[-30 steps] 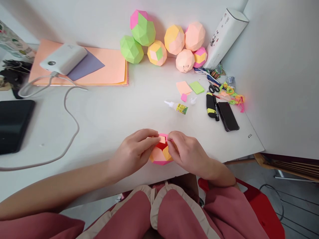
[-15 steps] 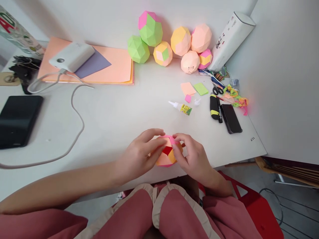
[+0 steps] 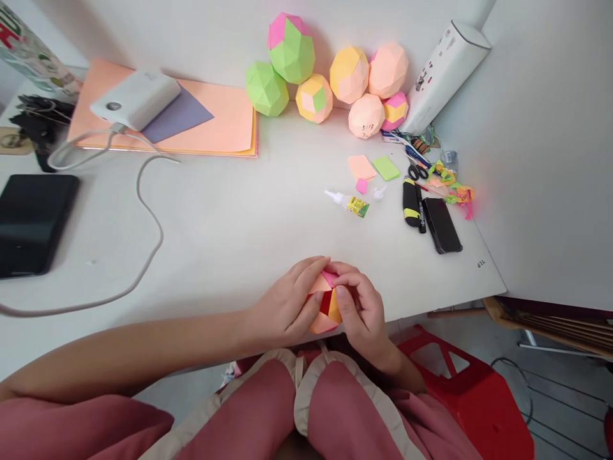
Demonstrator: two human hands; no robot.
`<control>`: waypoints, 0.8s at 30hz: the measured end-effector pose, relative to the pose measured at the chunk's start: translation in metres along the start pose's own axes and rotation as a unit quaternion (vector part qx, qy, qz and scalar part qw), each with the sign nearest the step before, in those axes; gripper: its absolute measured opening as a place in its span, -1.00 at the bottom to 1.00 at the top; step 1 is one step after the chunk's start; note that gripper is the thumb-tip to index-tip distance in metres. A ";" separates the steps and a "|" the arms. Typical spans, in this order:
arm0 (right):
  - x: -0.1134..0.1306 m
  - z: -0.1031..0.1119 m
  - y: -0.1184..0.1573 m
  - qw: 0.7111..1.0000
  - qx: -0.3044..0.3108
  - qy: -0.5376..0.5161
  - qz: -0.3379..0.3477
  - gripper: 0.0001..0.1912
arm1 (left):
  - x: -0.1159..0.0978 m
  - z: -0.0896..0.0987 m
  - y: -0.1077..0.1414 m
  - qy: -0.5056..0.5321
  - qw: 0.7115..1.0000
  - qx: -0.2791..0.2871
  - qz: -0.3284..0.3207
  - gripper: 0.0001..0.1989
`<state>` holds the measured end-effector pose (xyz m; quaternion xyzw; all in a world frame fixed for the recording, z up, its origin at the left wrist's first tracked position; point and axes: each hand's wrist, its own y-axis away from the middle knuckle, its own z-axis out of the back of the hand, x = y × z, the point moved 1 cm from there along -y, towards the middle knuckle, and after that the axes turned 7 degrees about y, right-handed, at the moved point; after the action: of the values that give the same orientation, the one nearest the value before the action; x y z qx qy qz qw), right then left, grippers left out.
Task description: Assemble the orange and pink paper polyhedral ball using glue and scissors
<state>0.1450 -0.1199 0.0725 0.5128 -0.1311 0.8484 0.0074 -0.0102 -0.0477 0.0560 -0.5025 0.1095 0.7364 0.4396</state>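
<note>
A paper ball (image 3: 320, 323) of pink, orange and peach faces, with a dark red opening on top, is between both hands at the desk's front edge. My left hand (image 3: 292, 300) wraps round its left side, thumb by the opening. On the right side, my right hand (image 3: 363, 306) grips the ball with curled fingers, its thumb beside the orange face. Farther back lie a glue bottle (image 3: 352, 204), a small pink piece (image 3: 361, 186), peach paper pieces (image 3: 361, 167) and a green paper piece (image 3: 386, 168).
Several finished paper balls (image 3: 292, 57) stand against the wall. At the right are a cutter (image 3: 410, 203), scissors (image 3: 417, 171), a phone (image 3: 442, 225) and paper scraps. A power bank (image 3: 136, 101) rests on coloured sheets (image 3: 230, 121); its cable crosses the left side, near a black device (image 3: 36, 223).
Both hands have closed more tightly round the ball, which has moved slightly toward me and turned. My left fingers now lie over its far left side.
</note>
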 end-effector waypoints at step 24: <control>-0.028 0.006 -0.022 0.978 -0.069 -0.024 0.195 -0.85 | 0.025 0.013 -0.020 0.056 0.980 0.027 -0.190 -0.36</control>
<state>0.1664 -0.0964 0.0551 0.4961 -0.2866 0.8099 -0.1257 -0.0060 -0.0149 0.0468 -0.5427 0.0565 0.6065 0.5783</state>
